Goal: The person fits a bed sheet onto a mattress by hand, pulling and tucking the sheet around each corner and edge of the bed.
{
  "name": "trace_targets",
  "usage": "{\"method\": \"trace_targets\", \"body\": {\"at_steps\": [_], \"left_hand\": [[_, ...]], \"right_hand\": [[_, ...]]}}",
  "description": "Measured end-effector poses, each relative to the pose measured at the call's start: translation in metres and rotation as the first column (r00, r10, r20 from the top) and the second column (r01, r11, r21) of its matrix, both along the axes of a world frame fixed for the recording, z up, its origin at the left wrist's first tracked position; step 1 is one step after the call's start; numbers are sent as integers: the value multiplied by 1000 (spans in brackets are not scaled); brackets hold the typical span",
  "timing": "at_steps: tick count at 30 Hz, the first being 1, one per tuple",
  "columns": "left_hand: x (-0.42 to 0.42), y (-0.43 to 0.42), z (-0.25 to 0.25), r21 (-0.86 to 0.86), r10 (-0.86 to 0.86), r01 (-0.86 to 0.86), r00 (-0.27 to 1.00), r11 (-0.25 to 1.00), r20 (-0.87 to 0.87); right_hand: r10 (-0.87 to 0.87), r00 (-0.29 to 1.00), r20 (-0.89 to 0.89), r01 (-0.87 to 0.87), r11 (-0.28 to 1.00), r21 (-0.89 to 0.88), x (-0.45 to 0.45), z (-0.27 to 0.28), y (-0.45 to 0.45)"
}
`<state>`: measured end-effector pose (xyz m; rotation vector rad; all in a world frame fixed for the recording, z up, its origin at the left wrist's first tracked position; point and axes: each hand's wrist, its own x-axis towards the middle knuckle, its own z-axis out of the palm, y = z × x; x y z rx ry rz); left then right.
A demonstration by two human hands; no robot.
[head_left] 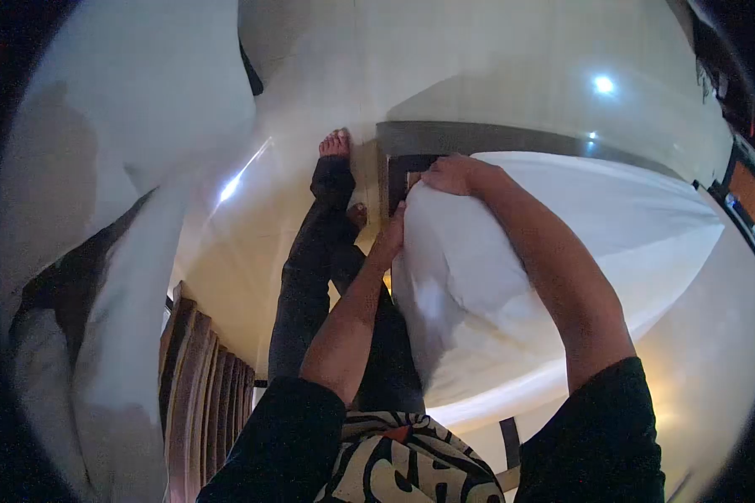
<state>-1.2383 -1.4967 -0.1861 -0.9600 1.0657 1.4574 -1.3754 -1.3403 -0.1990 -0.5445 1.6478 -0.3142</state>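
A white bed sheet (486, 243) covers a mattress on the right, and its near corner bulges out over the bed frame. My right hand (457, 176) lies over the top of that corner, its fingers curled round the edge of the sheet. Lower down, my left hand (393, 228) is pressed against the side of the same corner, fingers closed at the sheet's edge and partly hidden. Beneath the corner shows the dark bed frame (397, 180).
Pale shiny floor (310, 75) runs along the bed. My bare foot (335, 144) stands beside the frame. More white bedding (130, 310) hangs at the left, near a brown pleated curtain (205, 377). Dark and orange items (745, 194) are at the far right.
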Motion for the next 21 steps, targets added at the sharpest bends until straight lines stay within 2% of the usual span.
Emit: {"method": "trace_targets", "body": {"at_steps": [1, 3, 4, 5, 8, 9, 11, 12, 13, 16, 17, 20, 21], "left_hand": [[11, 0, -11, 0, -1, 1, 1000, 1000, 2], [60, 2, -55, -159, -122, 100, 983, 982, -139], [61, 1, -62, -244, -188, 135, 959, 960, -210], [68, 1, -65, -244, -192, 139, 959, 960, -207], [60, -6, -35, -402, -293, 150, 900, 903, -323], [57, -5, -26, -400, -295, 154, 900, 904, -320], [50, 5, -3, -443, -103, -64, 933, 894, -344], [44, 9, 4, -459, -2, -180, 929, 870, -369], [37, 9, 9, -454, 5, -192, 924, 870, -382], [40, 2, 32, -377, 197, -355, 896, 855, -397], [39, 7, 33, -369, 202, -357, 895, 858, -397], [46, 25, 21, -491, -6, -150, 953, 858, -303], [46, 24, 21, -490, -7, -152, 951, 858, -308]], "right_hand": [[-1, 1000, 2, 1, 1000, 0, 0, 1, -2], [-23, 998, 50, 14, 985, 173, -6, 15, -10], [-35, 997, 62, 17, 966, 257, -15, 19, -14], [-38, 997, 66, 20, 966, 257, -21, 23, -17], [-79, 970, 229, 18, 966, 258, -33, 29, -22], [-81, 969, 233, 19, 966, 259, -27, 18, -18], [-170, 965, 200, 123, 967, 224, -5, -11, -6], [-210, 962, 173, 173, 964, 203, -8, -8, -6], [-204, 966, 158, 171, 964, 204, -13, -3, -3], [-123, 984, -129, 155, 948, 277, -18, 72, -12], [-121, 984, -132, 154, 946, 286, -18, 85, -8], [-84, 962, -261, 181, 911, 371, -18, 115, 13], [-85, 960, -266, 184, 910, 371, -15, 112, 18]]}}
